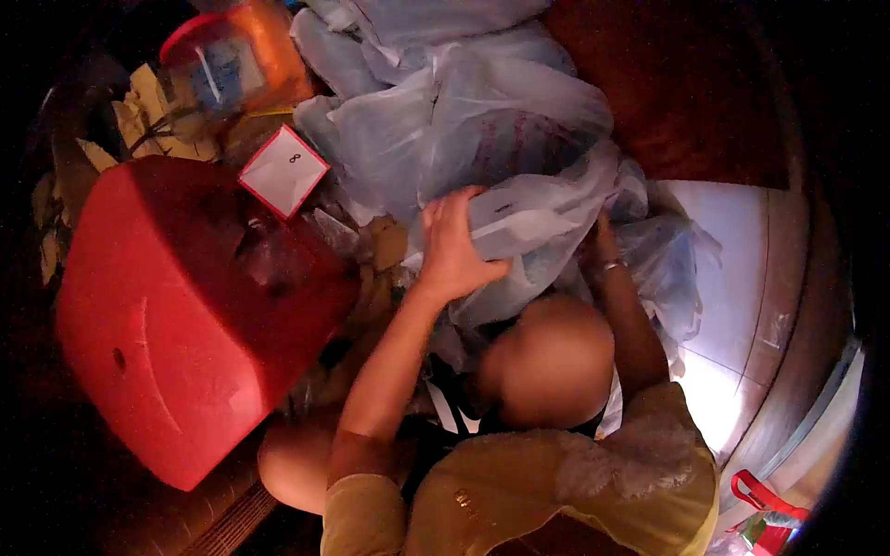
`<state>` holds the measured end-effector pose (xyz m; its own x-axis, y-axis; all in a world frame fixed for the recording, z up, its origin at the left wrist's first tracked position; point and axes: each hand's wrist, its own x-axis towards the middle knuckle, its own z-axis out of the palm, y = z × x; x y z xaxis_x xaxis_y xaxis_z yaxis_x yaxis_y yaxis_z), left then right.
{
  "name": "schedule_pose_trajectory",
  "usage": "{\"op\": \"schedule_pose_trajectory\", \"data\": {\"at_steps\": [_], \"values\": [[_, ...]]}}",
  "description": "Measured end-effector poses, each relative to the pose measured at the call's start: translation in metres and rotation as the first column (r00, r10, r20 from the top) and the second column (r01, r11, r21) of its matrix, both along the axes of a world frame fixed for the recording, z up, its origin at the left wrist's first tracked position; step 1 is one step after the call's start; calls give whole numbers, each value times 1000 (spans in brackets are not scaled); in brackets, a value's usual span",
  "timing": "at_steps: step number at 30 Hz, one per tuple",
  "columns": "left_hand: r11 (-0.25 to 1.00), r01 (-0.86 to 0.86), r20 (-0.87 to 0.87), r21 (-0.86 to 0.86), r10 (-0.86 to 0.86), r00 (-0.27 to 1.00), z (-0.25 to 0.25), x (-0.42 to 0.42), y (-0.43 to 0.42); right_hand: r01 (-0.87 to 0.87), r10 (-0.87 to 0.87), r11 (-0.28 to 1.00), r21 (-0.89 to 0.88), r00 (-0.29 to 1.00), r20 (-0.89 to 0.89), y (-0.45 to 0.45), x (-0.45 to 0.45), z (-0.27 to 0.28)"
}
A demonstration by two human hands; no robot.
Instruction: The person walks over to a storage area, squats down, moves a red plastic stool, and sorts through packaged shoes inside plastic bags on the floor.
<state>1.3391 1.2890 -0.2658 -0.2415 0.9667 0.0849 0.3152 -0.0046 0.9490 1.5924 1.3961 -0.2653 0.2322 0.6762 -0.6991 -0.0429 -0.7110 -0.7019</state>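
Note:
A large translucent white plastic bag lies bunched in front of me. My left hand grips its near left side, with the fingers bent over the plastic and the thumb pointing right. At the bag's right side is my right hand, with a band on the wrist. Plastic covers its fingers, so their grip is hidden. Reddish print shows faintly through the plastic.
To my left a big red plastic container lies tilted. Beyond it are a white card with a red border, torn cardboard and an orange item. Another plastic bag sits at right, beside pale floor tiles.

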Motion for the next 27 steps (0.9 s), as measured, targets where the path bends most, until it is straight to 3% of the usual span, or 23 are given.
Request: {"op": "schedule_pose_trajectory", "data": {"at_steps": [2,6,12,14,15,17,18,19,21,23,24,25,26,27], "values": [[984,21,-49,179,-12,999,21,1,14,39,-36,998,43,997,-67,13,-2,10],[936,41,-105,351,-4,994,50,8,21,-54,66,990,128,994,-92,26,17,16],[870,32,-149,491,47,988,88,2,12,-215,223,921,325,975,12,14,43,70],[772,61,-233,633,114,966,102,-3,10,-285,276,860,423,958,84,30,38,96],[776,60,-232,628,113,966,106,-10,12,-327,298,815,479,945,137,42,31,111],[717,-222,-35,661,325,945,107,-30,20,-430,342,694,578,903,262,75,9,136],[708,-322,111,629,328,938,98,-37,25,-502,363,606,617,865,347,96,-8,147],[701,-415,254,580,328,910,90,-43,30,-572,375,514,639,820,432,115,-24,156],[745,-547,365,382,422,830,84,-56,48,-729,388,289,620,682,620,147,-59,162],[834,-529,469,158,408,783,64,-75,69,-846,369,66,530,514,774,160,-84,150],[838,-521,471,159,400,786,46,-83,74,-869,376,-4,495,458,806,154,-93,138],[834,-523,353,177,443,824,20,-88,77,-877,416,3,481,438,797,139,-100,124],[827,-527,230,196,484,844,-2,-86,78,-850,508,243,467,522,686,114,-104,106],[849,-507,299,148,450,842,-16,-76,67,-789,561,467,399,613,556,100,-102,84]]}}
